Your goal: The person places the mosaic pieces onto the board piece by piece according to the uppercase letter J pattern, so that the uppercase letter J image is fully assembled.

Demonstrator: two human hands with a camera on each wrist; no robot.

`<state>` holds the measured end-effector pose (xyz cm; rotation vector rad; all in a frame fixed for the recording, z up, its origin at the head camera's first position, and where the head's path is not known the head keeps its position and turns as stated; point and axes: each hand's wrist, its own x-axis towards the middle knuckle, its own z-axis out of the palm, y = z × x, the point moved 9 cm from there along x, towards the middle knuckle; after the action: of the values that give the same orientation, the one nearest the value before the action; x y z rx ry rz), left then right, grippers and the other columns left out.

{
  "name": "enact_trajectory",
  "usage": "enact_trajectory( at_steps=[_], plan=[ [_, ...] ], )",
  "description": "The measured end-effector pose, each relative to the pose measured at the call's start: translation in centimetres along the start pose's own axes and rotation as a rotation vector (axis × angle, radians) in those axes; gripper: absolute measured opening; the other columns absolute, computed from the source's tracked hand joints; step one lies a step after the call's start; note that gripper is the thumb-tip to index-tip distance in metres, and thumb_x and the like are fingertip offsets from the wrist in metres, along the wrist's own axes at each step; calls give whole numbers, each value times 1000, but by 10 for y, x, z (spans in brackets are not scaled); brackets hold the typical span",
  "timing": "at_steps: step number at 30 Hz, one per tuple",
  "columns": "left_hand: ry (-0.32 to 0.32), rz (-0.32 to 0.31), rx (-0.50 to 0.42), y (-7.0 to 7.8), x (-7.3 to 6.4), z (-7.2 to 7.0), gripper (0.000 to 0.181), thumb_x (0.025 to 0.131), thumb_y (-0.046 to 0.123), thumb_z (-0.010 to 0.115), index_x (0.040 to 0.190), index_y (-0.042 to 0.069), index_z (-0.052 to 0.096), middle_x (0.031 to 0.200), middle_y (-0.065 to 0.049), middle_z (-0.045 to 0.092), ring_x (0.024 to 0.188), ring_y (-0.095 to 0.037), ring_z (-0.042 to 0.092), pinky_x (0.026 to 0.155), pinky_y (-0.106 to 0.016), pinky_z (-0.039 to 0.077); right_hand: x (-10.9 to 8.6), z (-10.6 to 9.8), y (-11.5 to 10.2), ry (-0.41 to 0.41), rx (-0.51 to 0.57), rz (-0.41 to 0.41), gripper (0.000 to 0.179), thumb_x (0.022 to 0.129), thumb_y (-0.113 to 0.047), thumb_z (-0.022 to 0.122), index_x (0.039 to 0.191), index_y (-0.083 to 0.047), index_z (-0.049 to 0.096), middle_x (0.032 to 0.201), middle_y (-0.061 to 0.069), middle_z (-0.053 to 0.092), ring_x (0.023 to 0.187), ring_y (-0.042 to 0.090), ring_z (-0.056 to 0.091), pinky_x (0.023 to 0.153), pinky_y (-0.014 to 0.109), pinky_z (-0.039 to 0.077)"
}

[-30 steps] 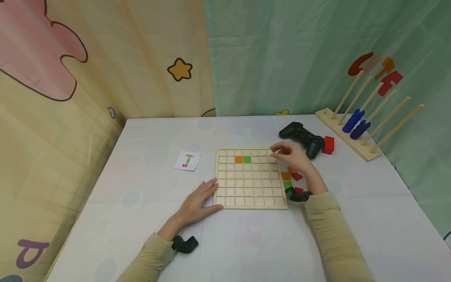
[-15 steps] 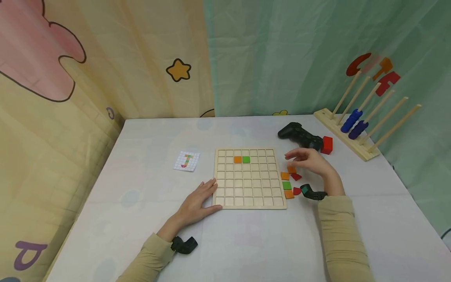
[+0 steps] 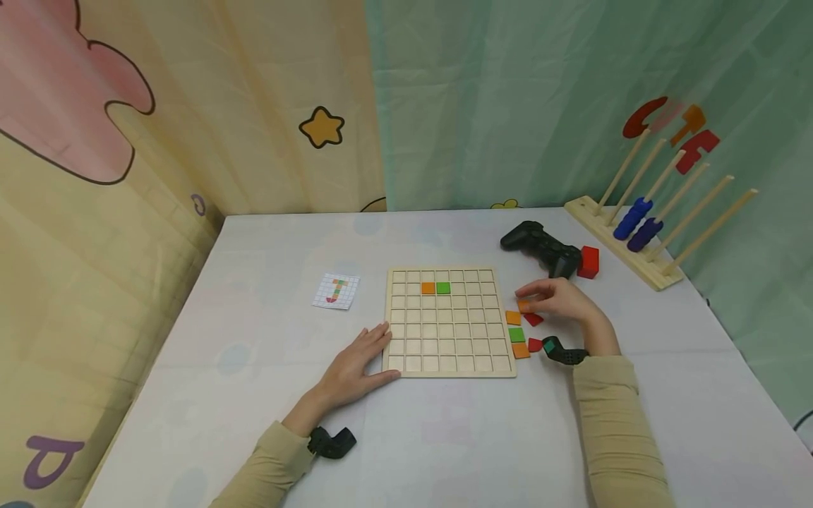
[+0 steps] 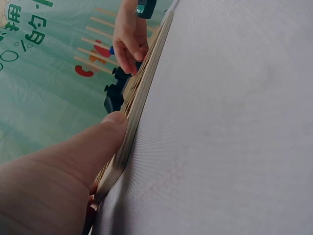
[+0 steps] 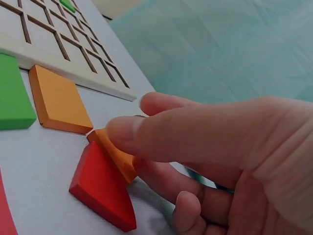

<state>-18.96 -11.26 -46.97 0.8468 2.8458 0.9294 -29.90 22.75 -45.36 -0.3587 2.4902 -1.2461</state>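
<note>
Our right grip point(image 3: 559, 300) has moved right, off the board's point(image 3: 447, 331) far right corner, and come down over an orange tile point(image 5: 122, 161) on the worktop point(image 3: 444, 444). We see its thumb across the tile and its fingers curled beyond, but cannot tell whether the pinch has closed. Our left grip point(image 3: 356, 363) rests with straight fingers against the board's near left corner, clasping nothing. We expect the tile to be light, stiff and hard to break, with smooth faces that may slip, so we would take it by two opposite side edges. Partly hidden under the thumb, it looks flat and square, so we make out no long axis; one side slants along the red tile point(image 5: 100, 186) just nearer us than the right grip, and one corner points left toward a second orange tile point(image 5: 61, 100).
</note>
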Motion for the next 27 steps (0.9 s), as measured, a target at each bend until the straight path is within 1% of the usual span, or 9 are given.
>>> enact_trajectory(
  at_steps=[2, 3, 10, 14, 20, 27],
  plan=[
    [1, 2, -1, 0, 0, 0, 77, 86, 49, 63, 140, 0, 41, 151, -7, 29, 139, -15, 22, 117, -28, 13, 0, 1, 1, 3, 1, 4, 37, 84, -11, 70, 117, 6, 62, 117, 22, 62, 100, 30, 58, 78, 25, 50],
    [1, 2, 0, 0, 0, 0, 77, 86, 49, 63, 140, 0, 41, 151, -6, 29, 139, -15, 22, 117, -28, 13, -1, 1, 1, 5, 4, 6, 38, 84, -13, 71, 117, 4, 62, 117, 21, 62, 100, 29, 58, 78, 25, 50],
    [9, 11, 2, 1, 0, -1, 76, 86, 47, 64, 140, -1, 41, 151, -8, 29, 139, -15, 23, 117, -28, 13, 1, 1, 5, 22, -10, 25, 38, 82, -12, 73, 116, 3, 64, 114, 19, 64, 98, 28, 58, 81, 27, 50],
    [10, 13, -1, 1, 0, -1, 76, 86, 47, 64, 140, -1, 41, 151, -8, 30, 139, -16, 23, 117, -28, 13, 2, 1, 7, 22, -22, 39, 39, 82, -11, 73, 116, 3, 63, 114, 19, 64, 95, 26, 59, 80, 26, 51],
    [16, 19, -2, 1, 0, -1, 76, 86, 48, 63, 140, -1, 42, 151, -9, 30, 139, -16, 23, 117, -28, 14, 3, 1, 9, 38, -62, 76, 38, 81, -13, 73, 115, 3, 64, 111, 18, 65, 86, 23, 58, 76, 27, 51],
    [29, 26, -6, 2, -1, -2, 76, 86, 50, 62, 139, -1, 42, 150, -9, 31, 139, -17, 24, 116, -28, 15, 5, 1, 8, 61, -89, 100, 36, 80, -15, 75, 111, 0, 66, 106, 15, 66, 86, 24, 55, 73, 26, 50]
  ],
)
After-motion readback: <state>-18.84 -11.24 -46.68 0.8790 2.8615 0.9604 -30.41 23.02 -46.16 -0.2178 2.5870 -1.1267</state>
